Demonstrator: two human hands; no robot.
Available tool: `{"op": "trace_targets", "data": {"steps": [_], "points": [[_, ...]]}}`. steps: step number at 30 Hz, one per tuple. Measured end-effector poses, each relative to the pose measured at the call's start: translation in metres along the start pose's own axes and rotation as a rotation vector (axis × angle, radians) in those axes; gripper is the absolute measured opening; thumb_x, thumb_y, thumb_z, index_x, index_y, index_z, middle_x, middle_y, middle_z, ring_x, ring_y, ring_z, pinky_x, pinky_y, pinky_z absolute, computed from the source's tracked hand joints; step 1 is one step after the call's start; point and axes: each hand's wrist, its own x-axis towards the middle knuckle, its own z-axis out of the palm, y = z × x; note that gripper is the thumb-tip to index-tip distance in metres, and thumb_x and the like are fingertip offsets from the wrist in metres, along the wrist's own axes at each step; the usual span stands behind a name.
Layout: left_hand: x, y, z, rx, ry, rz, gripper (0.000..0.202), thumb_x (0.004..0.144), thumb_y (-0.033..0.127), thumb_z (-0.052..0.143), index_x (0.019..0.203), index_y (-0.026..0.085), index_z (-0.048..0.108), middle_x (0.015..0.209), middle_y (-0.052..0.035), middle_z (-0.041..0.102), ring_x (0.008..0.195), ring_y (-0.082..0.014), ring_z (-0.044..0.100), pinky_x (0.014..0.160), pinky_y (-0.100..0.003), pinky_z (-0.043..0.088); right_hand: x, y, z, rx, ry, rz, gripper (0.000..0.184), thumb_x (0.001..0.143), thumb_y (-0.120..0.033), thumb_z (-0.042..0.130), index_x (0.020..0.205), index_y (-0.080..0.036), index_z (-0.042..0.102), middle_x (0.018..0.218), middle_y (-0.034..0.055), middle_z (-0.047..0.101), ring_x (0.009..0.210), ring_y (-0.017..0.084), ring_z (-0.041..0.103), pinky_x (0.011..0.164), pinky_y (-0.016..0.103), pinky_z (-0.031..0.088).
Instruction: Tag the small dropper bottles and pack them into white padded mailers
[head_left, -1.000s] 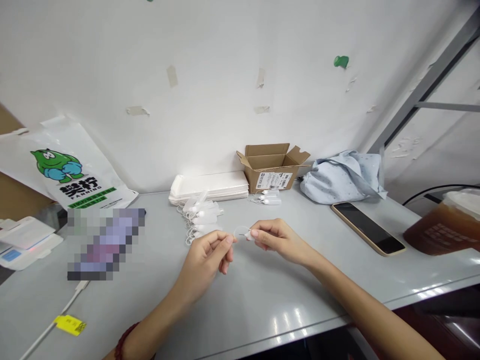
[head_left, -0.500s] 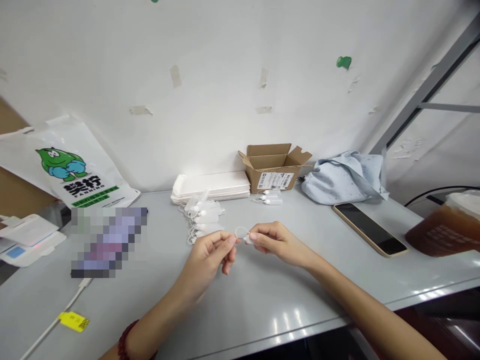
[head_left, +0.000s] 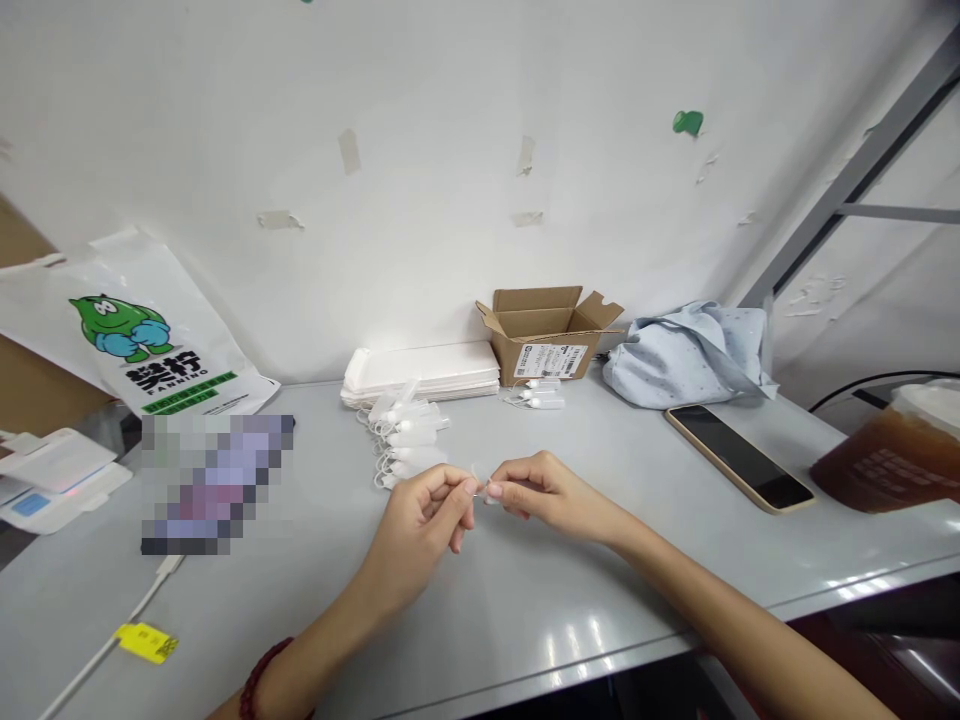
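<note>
Close together above the grey table, my left hand (head_left: 431,510) and my right hand (head_left: 551,490) are both closed in a pinch. Between my left thumb and forefinger is the end of a thin white cord (head_left: 473,470). My right fingertips grip a small white piece (head_left: 492,499) joined to that cord; the fingers hide most of it. Just beyond my left hand lies a heap of small translucent plastic bottles (head_left: 412,437) with white cord loops. A few similar bottles (head_left: 545,402) rest in front of the cardboard box.
At the wall stand a stack of white envelopes (head_left: 427,368), an open cardboard box (head_left: 544,350) and a light blue cloth bag (head_left: 686,355). A phone (head_left: 739,458) and a drink cup (head_left: 892,450) are on the right. A white plastic bag (head_left: 157,330) and a cable (head_left: 97,660) are on the left.
My hands have come closer together, my right hand moving slightly left and down. The cord loop, wide and round before, now shows only as a thin strand between the fingertips.
</note>
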Motion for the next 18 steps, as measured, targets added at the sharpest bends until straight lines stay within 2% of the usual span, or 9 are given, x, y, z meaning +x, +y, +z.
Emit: {"op": "trace_targets", "data": {"steps": [5, 18], "points": [[0.0036, -0.001, -0.004, -0.109, 0.006, -0.039, 0.024, 0.084, 0.038, 0.051, 0.074, 0.017, 0.058, 0.059, 0.0034, 0.052, 0.046, -0.008, 0.045, 0.05, -0.023, 0.037, -0.0009, -0.0003, -0.0043, 0.021, 0.079, -0.011, 0.041, 0.088, -0.049, 0.047, 0.077, -0.012, 0.063, 0.058, -0.003, 0.046, 0.053, 0.007, 0.038, 0.05, 0.021, 0.029], [0.0038, -0.0041, -0.005, -0.211, -0.053, -0.062, 0.025, 0.085, 0.037, 0.052, 0.072, 0.015, 0.058, 0.059, 0.0037, 0.05, 0.047, -0.0072, 0.043, 0.051, -0.023, 0.034, -0.0009, -0.0005, -0.0039, 0.06, 0.066, -0.006, 0.041, 0.088, -0.049, 0.048, 0.076, -0.012, 0.062, 0.058, -0.0036, 0.045, 0.053, 0.006, 0.037, 0.05, 0.021, 0.028]]}}
